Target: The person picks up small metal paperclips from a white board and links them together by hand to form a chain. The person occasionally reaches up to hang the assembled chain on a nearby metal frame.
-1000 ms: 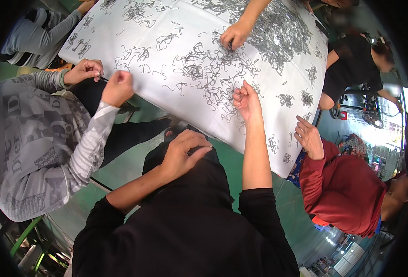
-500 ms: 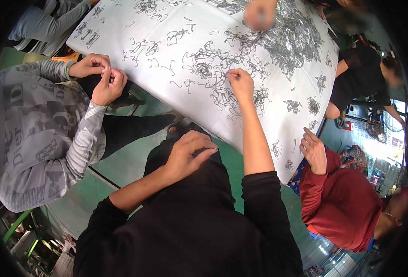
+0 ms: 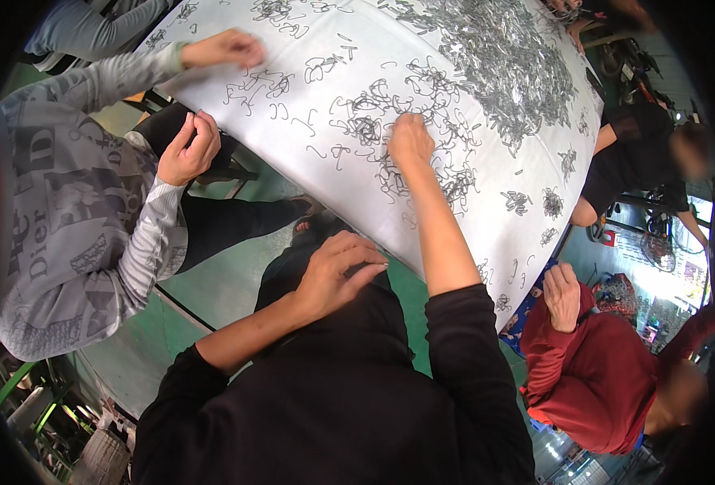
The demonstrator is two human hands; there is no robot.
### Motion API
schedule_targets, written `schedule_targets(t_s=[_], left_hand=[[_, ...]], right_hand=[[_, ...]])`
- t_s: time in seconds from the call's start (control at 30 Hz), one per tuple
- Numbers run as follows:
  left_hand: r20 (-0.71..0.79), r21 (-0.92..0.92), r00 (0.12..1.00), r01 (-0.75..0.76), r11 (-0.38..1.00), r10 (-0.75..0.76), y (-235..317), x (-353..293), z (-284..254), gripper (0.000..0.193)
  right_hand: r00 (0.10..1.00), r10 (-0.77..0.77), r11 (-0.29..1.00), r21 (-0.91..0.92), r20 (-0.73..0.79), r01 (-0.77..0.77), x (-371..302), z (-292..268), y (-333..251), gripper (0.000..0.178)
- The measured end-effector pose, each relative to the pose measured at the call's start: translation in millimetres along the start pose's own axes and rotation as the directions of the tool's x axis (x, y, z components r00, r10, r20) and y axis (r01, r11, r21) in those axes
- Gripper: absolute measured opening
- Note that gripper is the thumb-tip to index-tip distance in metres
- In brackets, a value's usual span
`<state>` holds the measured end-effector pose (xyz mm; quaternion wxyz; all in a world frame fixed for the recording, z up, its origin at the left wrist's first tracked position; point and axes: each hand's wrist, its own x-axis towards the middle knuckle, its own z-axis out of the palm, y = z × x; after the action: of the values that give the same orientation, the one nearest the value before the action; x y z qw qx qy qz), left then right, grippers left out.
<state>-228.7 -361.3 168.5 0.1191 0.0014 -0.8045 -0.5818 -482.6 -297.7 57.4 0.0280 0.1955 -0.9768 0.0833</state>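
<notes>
My right hand reaches over the white table, fingertips down and drawn together in a loose pile of thin, dark, hook-shaped pieces. Whatever is between those fingertips is hidden. My left hand hovers over my lap, short of the table edge, with the thumb and fingers brought together in a pinch. A tiny speck shows at its tips, too small to name.
A big heap of short grey pieces covers the far part of the white table. Small clusters lie to the right. Co-workers sit close: one in a grey patterned top at left, one in dark red at right.
My right hand has shifted slightly left within the hook-shaped pieces; my left hand has barely moved. The left co-worker's hands have parted, one reaching over the table. The right co-worker's hand has drawn back.
</notes>
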Motion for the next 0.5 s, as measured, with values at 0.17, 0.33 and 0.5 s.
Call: schedule_targets(t_s=[0.17,0.33,0.5], left_hand=[[0.006,-0.017,1.0,0.018,1.0,-0.018,-1.2,-0.2,0.1,0.016],[0.043,-0.018,0.999,-0.019,1.0,0.02,-2.2,1.5,-0.2,0.017],[0.095,-0.056,0.994,-0.045,0.997,0.05,-0.8,2.1,0.1,0.017]], right_hand=[[0.997,0.065,0.971,0.226,0.039,-0.073,-17.3,-33.7,22.3,0.014],[0.99,0.019,0.884,0.465,-0.139,0.049,-51.0,-68.0,35.3,0.019],[0.819,-0.217,0.855,0.301,-0.532,0.422,-108.7,-104.3,35.9,0.041]])
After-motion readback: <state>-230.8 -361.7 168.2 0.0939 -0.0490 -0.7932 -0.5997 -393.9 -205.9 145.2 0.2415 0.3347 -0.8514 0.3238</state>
